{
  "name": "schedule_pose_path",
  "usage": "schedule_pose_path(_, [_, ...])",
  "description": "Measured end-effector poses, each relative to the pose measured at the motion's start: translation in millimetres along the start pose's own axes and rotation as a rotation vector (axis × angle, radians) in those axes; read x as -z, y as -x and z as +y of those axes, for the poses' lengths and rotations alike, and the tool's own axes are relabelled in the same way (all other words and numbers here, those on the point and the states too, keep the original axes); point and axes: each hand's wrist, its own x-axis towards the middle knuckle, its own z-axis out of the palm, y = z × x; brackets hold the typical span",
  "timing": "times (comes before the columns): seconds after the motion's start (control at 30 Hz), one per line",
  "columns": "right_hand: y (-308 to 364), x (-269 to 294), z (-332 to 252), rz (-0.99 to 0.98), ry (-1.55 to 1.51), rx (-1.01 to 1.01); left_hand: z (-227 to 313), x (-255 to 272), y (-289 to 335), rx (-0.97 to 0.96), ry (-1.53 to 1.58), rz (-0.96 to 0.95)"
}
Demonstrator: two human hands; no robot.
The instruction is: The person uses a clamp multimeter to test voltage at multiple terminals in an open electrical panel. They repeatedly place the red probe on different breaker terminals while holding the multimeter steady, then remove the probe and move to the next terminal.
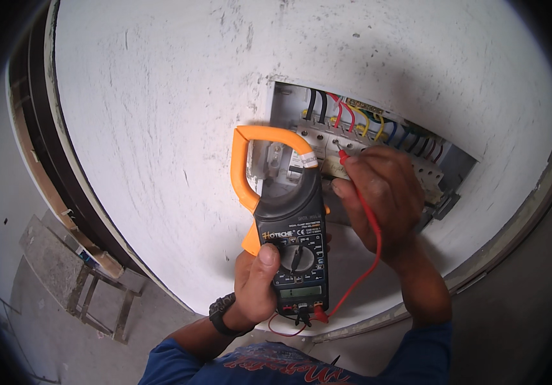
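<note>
My left hand is closed round the lower part of a black and orange clamp meter, thumb beside its round dial. The orange jaw is closed and points up toward the wall, with no wire seen inside it. My right hand pinches a red test probe, its tip at a screw hole in the row of white circuit breakers. A red lead loops from the probe down to the meter's lower end. Black plugs show there too. My right hand hides part of the breakers.
The breakers sit in a recessed electrical box in a white wall. Black, red, yellow and blue wires enter the breakers from above. A worn wooden stool stands at lower left, near a dark door frame.
</note>
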Motion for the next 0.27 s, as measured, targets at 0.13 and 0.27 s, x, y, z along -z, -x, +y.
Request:
schedule_pose_path(0.13, [-0.6, 0.2, -0.9, -0.01, 0.016, -0.004, 1.8, -0.4, -1.0, 0.001, -0.014, -0.003])
schedule_pose_path(0.27, [-1.7, -2.2, 0.1, -0.005, 0.023, -0.004, 1.8, 1.6, -3.0, -0.004, -0.018, -0.026])
